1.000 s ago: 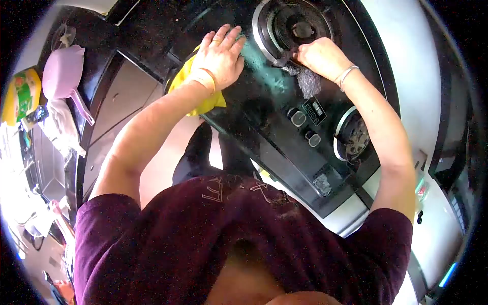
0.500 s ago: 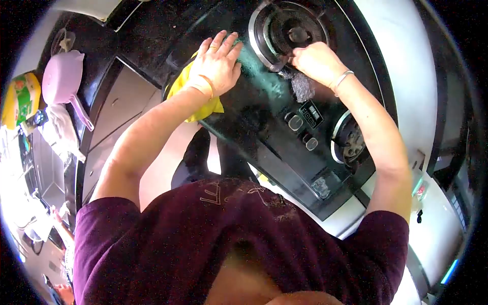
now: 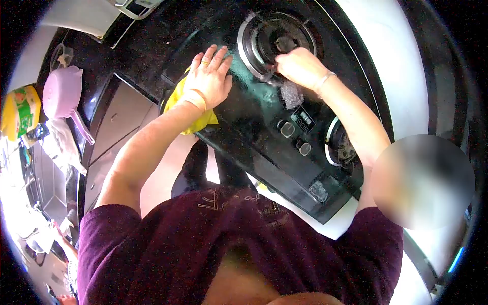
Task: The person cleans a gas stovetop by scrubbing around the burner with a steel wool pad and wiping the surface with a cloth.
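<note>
My left hand (image 3: 209,76) lies spread, palm down, on the black stovetop's left part, its heel and wrist over a yellow cloth (image 3: 175,104). My right hand (image 3: 296,65) is closed at the near rim of the large round burner (image 3: 249,43); its fingertips pinch something dark that I cannot make out. Just below these fingers a grey mesh scrubber (image 3: 291,96) rests on the wet black stovetop (image 3: 254,145). Two knobs (image 3: 286,129) and a small control panel (image 3: 303,120) sit nearer to me.
A second burner (image 3: 341,143) is at the right, partly behind my right forearm. At the left are a pink pan (image 3: 62,92), a yellow-and-green package (image 3: 21,112) and a white bag (image 3: 62,145). Part of another person's arm (image 3: 65,243) shows at the lower left.
The view has shifted, so the stove sits lower and further left. My left hand stays spread by the yellow cloth; my right hand stays closed at the burner's rim.
</note>
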The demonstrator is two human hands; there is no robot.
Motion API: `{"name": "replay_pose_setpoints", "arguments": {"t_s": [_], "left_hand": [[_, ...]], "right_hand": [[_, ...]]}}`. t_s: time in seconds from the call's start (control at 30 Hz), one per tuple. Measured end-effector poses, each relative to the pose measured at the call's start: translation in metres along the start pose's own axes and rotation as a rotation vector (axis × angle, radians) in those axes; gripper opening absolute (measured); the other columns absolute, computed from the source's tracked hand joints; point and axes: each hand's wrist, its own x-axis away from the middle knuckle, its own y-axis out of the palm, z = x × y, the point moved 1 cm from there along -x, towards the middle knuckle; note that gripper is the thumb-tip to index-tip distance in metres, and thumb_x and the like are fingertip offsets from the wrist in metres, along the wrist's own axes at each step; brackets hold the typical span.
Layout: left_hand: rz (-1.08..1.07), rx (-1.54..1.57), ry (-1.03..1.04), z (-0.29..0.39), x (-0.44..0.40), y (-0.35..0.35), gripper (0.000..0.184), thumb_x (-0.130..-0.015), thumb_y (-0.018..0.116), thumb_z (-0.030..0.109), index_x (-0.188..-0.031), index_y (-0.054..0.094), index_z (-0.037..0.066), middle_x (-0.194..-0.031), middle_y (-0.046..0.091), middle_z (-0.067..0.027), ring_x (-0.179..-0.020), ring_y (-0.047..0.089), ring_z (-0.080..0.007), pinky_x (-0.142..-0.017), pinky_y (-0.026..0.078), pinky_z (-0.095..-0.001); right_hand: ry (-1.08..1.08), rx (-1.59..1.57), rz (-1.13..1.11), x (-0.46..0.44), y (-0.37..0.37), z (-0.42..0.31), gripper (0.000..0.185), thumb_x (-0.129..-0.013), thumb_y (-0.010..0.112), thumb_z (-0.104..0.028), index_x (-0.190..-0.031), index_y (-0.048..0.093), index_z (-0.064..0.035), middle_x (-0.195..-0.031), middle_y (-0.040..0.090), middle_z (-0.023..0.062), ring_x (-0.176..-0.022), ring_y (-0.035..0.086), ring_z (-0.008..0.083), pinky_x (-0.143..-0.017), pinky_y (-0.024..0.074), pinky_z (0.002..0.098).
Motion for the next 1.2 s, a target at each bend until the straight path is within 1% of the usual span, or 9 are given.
{"name": "replay_pose_setpoints", "arguments": {"t_s": [0.1,0.27,0.53,0.63,0.83,1.0,1.07,1.1,1.2], "left_hand": [[-0.006,-0.001,-0.003,0.0,-0.002,-0.002,0.048,-0.087,0.055,0.028,-0.131,0.052,0.01,-0.146,0.042,-0.0108,-0.137,0.033,-0.0315,-0.111,0.027,-0.0491],[0.023,-0.002,0.014,-0.002,-0.003,-0.003,0.048,-0.086,0.056,0.027,-0.13,0.052,0.011,-0.144,0.043,-0.01,-0.137,0.034,-0.031,-0.111,0.028,-0.0492],[0.033,-0.031,0.022,-0.002,-0.001,0.001,0.046,-0.087,0.055,0.028,-0.13,0.053,0.012,-0.143,0.045,-0.009,-0.136,0.036,-0.0299,-0.111,0.029,-0.0473],[0.047,-0.028,0.023,-0.002,-0.002,0.001,0.045,-0.087,0.055,0.028,-0.129,0.054,0.011,-0.143,0.045,-0.0093,-0.135,0.037,-0.0298,-0.11,0.03,-0.0471],[0.072,-0.054,0.029,-0.002,-0.002,0.003,0.045,-0.087,0.056,0.029,-0.129,0.055,0.011,-0.142,0.046,-0.0082,-0.135,0.038,-0.0294,-0.11,0.03,-0.0469],[0.073,-0.056,0.027,-0.002,-0.003,0.002,0.045,-0.087,0.057,0.029,-0.129,0.055,0.013,-0.142,0.046,-0.0076,-0.135,0.038,-0.0289,-0.11,0.03,-0.0474],[0.066,-0.061,0.03,-0.002,-0.003,0.002,0.045,-0.087,0.057,0.029,-0.129,0.055,0.013,-0.143,0.046,-0.0075,-0.135,0.037,-0.0288,-0.11,0.03,-0.0474],[0.076,-0.066,0.029,-0.002,-0.003,0.002,0.045,-0.087,0.057,0.029,-0.129,0.055,0.013,-0.143,0.046,-0.0074,-0.136,0.037,-0.0287,-0.11,0.03,-0.0473],[0.077,-0.076,0.039,-0.002,-0.002,0.004,0.045,-0.087,0.056,0.03,-0.129,0.055,0.014,-0.143,0.046,-0.007,-0.136,0.037,-0.0285,-0.111,0.03,-0.0474]], "right_hand": [[0.095,0.027,0.027,-0.001,0.002,-0.005,0.016,-0.08,0.056,-0.014,-0.069,0.069,-0.0114,-0.077,0.066,0.0044,-0.07,0.068,0.0235,-0.061,0.0562,0.0367],[0.07,0.073,-0.072,0.008,0.0,-0.001,0.015,-0.08,0.056,-0.013,-0.075,0.07,-0.014,-0.074,0.067,0.0053,-0.074,0.07,0.024,-0.062,0.0575,0.0373],[0.139,-0.063,0.074,0.023,0.012,-0.004,0.016,-0.084,0.053,-0.017,-0.083,0.069,-0.0156,-0.083,0.066,0.003,-0.074,0.068,0.0256,-0.065,0.0561,0.038],[0.257,-0.114,0.185,0.032,0.023,-0.011,0.015,-0.086,0.054,-0.019,-0.087,0.068,-0.0171,-0.087,0.067,0.0016,-0.075,0.068,0.0247,-0.067,0.0561,0.0383],[0.543,-0.491,0.509,0.048,0.02,-0.027,0.011,-0.091,0.057,-0.022,-0.095,0.065,-0.0156,-0.093,0.067,0.0022,-0.082,0.067,0.0237,-0.071,0.0546,0.0341],[0.689,-0.601,0.748,0.066,0.041,-0.035,0.007,-0.09,0.061,-0.013,-0.096,0.062,-0.0112,-0.096,0.066,0.0046,-0.08,0.066,0.0214,-0.071,0.0532,0.0316],[0.707,-0.632,0.916,0.062,0.048,-0.042,0.008,-0.09,0.062,-0.011,-0.097,0.062,-0.0091,-0.092,0.067,0.0063,-0.075,0.065,0.0202,-0.069,0.0522,0.0309],[0.835,-0.71,0.833,0.06,0.049,-0.045,0.009,-0.09,0.063,-0.013,-0.098,0.062,-0.0081,-0.085,0.068,0.0081,-0.069,0.064,0.0207,-0.066,0.0516,0.0309],[0.835,-0.656,0.944,0.045,0.044,-0.038,0.012,-0.09,0.064,-0.014,-0.1,0.063,-0.008,-0.076,0.066,0.0098,-0.065,0.065,0.0218,-0.062,0.0512,0.0323]]}}
